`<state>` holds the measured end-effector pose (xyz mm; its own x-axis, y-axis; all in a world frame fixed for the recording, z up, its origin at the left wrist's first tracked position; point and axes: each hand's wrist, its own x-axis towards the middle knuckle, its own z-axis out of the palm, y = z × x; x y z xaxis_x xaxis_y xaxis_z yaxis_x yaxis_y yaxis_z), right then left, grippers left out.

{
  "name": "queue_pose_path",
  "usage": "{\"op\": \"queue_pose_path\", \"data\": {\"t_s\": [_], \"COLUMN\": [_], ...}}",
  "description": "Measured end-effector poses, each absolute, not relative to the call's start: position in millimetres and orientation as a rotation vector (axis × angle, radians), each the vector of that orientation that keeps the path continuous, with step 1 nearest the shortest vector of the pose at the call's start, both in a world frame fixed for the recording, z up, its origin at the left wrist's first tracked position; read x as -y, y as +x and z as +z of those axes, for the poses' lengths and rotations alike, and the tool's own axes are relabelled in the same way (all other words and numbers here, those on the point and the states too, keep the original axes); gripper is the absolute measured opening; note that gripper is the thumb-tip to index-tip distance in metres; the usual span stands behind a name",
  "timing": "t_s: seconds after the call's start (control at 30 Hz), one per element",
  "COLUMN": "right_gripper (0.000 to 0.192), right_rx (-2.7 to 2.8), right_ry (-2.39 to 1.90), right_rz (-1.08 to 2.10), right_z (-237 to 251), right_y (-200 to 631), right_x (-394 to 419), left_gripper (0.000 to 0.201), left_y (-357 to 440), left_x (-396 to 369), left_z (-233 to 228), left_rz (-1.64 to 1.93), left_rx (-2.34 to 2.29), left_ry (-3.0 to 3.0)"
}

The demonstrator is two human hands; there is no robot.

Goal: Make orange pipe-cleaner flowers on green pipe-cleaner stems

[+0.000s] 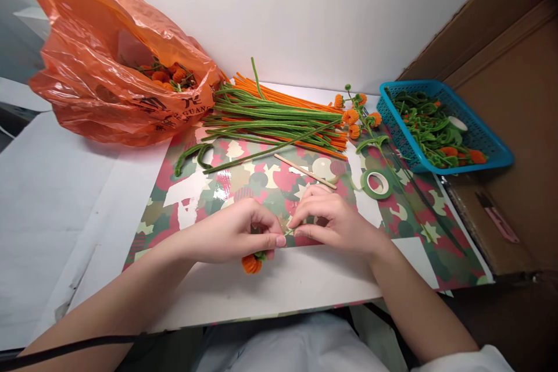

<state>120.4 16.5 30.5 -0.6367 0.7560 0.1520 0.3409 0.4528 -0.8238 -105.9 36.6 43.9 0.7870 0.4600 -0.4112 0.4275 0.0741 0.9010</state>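
Note:
My left hand [255, 229] is closed with thumb and fingers pinched on a small orange pipe-cleaner pumpkin [251, 264] with green at its top. The pumpkin hangs below the fingers, partly hidden by them. Close by, my right hand [329, 221] pinches a thin green strand [289, 232] that runs between the two hands; whether it is stem or tape I cannot tell. Beyond the right hand lies a roll of green floral tape [377, 185], its loose end trailing left behind the knuckles. A thin wooden stick [305, 171] rests just past the fingers.
Green and orange pipe cleaners [279, 119] lie bundled at the back. An orange plastic bag [100, 81] with pumpkins stands left. A pumpkin spray [351, 117] lies beside a blue basket [479, 165] of green pieces. A cardboard box [518, 70] borders the right; a pink-handled cutter [501, 221] lies there.

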Motion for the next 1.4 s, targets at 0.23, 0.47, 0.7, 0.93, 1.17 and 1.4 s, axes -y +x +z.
{"op": "queue_pose_path", "data": {"t_s": [0.23,0.47,0.7,0.93,1.17,1.4], "right_gripper": [0.007,0.006,0.009,0.007,0.007,0.011], "right_rx": [2.047,1.841,1.905,1.924,1.948,1.939], "right_ry": [-0.985,-1.012,-1.091,-1.020,-0.918,-1.026], "right_rz": [1.206,1.364,1.112,1.093,1.165,1.098], "right_z": [34,29,28,26,28,26], "right_y": [119,114,111,110,110,110], "right_x": [-16,-13,-14,-13,-12,-12], "left_gripper": [0.033,0.034,0.024,0.029,0.034,0.025], "left_y": [-105,-106,-95,-101,-105,-100], "left_x": [-36,-36,-27,-30,-36,-30], "left_z": [45,43,42,42,48,39], "left_rz": [0.073,0.067,0.483,0.295,0.105,0.367], "left_rx": [-0.710,-0.653,-1.003,-0.873,-0.745,-0.913], "left_ry": [1.447,1.419,1.771,1.526,1.443,1.750]}}
